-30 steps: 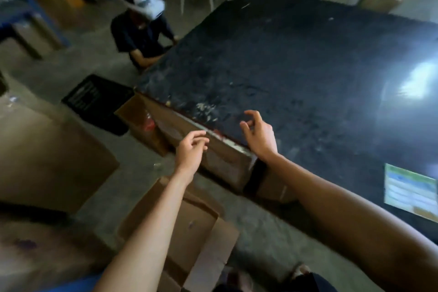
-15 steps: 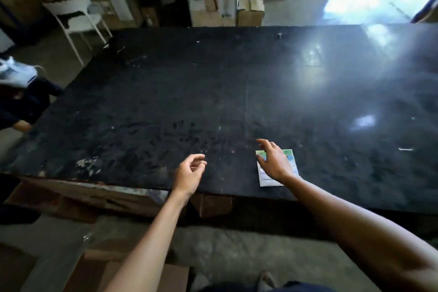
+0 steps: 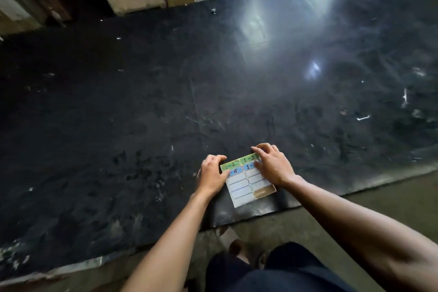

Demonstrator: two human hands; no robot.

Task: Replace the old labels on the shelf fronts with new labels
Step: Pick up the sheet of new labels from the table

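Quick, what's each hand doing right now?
Left hand: fingers bent, pressing the left edge of the label sheet.
Right hand: fingertips on the sheet's top right labels; a real grip cannot be told.

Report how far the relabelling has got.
Done: several slots on the label sheet look blank, perhaps already peeled. In hand: both hands, left and right, press on the sheet on the table near labels 1-2 and 1-3. Left: peeling one and sticking it; no shelf is in view.

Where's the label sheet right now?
In the head view, the label sheet lies flat on the black table near its front edge, right of centre, with the left hand and right hand on its sides.
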